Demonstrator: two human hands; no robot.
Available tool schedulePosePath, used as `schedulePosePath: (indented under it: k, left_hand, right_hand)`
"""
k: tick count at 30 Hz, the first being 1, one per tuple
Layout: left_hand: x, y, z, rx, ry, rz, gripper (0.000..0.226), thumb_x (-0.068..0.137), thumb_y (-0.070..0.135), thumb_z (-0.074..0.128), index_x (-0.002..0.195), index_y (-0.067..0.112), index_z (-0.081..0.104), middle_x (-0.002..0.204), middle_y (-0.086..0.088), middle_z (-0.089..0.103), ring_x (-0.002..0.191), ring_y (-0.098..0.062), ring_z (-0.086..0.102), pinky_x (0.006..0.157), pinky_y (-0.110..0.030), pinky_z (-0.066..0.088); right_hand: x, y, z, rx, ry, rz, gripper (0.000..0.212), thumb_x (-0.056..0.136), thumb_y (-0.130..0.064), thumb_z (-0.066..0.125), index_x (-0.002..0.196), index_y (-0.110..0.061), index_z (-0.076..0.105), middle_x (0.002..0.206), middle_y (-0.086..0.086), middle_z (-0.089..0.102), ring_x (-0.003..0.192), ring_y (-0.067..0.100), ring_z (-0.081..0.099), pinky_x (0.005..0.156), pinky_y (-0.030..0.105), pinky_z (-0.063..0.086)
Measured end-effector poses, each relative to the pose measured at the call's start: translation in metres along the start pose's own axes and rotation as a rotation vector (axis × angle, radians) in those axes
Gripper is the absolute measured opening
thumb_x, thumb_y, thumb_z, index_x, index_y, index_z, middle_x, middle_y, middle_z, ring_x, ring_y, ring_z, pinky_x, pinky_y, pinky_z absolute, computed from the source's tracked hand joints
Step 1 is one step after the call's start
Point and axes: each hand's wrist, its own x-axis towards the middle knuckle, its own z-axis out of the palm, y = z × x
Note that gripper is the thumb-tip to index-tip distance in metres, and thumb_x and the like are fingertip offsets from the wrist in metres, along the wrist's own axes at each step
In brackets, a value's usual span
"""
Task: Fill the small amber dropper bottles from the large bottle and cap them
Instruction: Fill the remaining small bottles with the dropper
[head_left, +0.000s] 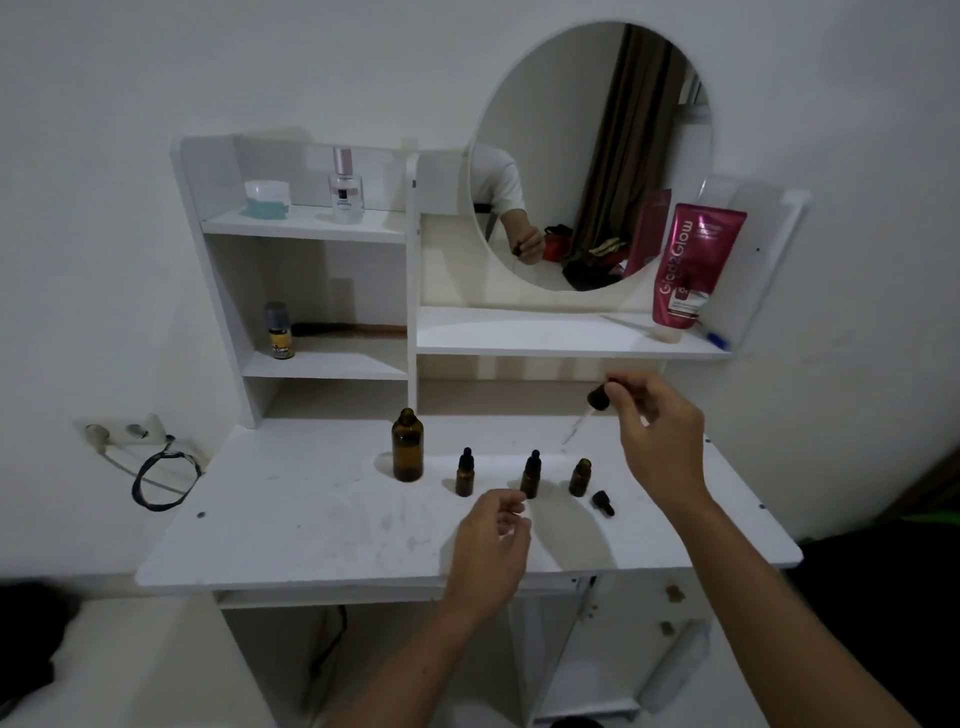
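Four amber bottles (408, 444) on white vanity desk (311, 519), round mirror (592, 156), white walls

Right hand (657, 431) raised, fingertips pinched; left hand (491, 540) low, loosely curled.

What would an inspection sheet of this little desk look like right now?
Surface: white desk, faintly smudged.
Job's things: large bottle open; two small bottles capped, one uncapped; loose cap lying beside it.
Clutter: perfume, jar, pink tube, spray can on shelves.
Grips: right hand holds a dropper aloft; left hand empty near the middle bottle.
Cables: black cord by wall socket.
Surroundings: round mirror, white wall.
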Motion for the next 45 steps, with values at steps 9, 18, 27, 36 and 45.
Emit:
schedulePosePath:
  k: [9,18,27,36,45]
  left_hand:
    - [0.021,0.021,0.064,0.116,-0.124,0.003,0.058,0.103,0.030,0.057,0.156,0.020,0.035,0.159,0.006,0.039,0.145,-0.013,0.038,0.118,-0.027,0.033]
    - [0.048,0.026,0.086,0.252,-0.079,0.039,0.047,0.105,0.033,0.054,0.148,0.015,0.046,0.145,0.000,0.057,0.134,-0.018,0.053,0.108,-0.030,0.045]
    - [0.059,0.017,0.097,0.225,0.023,0.066,0.022,0.103,0.028,0.058,0.123,0.023,0.067,0.114,0.011,0.071,0.103,-0.005,0.066,0.094,-0.025,0.054]
    - [0.059,0.012,0.100,0.240,0.017,0.066,0.025,0.105,0.030,0.055,0.127,0.025,0.065,0.119,0.010,0.071,0.106,-0.008,0.066,0.096,-0.029,0.056]
    - [0.060,0.014,0.098,0.298,0.025,0.073,0.023,0.106,0.025,0.054,0.125,0.020,0.066,0.116,0.008,0.072,0.104,-0.006,0.067,0.090,0.010,0.015]
  right_hand:
    - [-0.014,0.039,-0.021,-0.057,0.001,0.080,0.014,0.099,-0.018,0.068,0.110,-0.016,0.075,0.098,-0.008,0.075,0.092,0.004,0.070,0.087,0.022,0.056]
    - [-0.015,0.050,-0.016,-0.057,-0.024,0.057,0.013,0.098,-0.015,0.069,0.109,-0.016,0.075,0.097,-0.012,0.074,0.093,0.003,0.070,0.086,0.016,0.053]
    - [-0.021,0.067,0.004,-0.058,-0.121,0.085,0.014,0.096,-0.011,0.070,0.107,-0.016,0.077,0.094,-0.013,0.074,0.090,0.000,0.071,0.085,0.015,0.055]
    - [-0.019,0.071,0.012,-0.101,-0.117,0.065,0.016,0.094,-0.006,0.070,0.085,-0.018,0.075,0.082,-0.012,0.072,0.083,0.006,0.070,0.079,0.012,0.051]
    - [-0.019,0.072,0.011,-0.096,-0.102,0.078,0.014,0.093,-0.004,0.071,0.088,-0.016,0.075,0.085,-0.009,0.073,0.086,0.003,0.070,0.079,0.008,0.050]
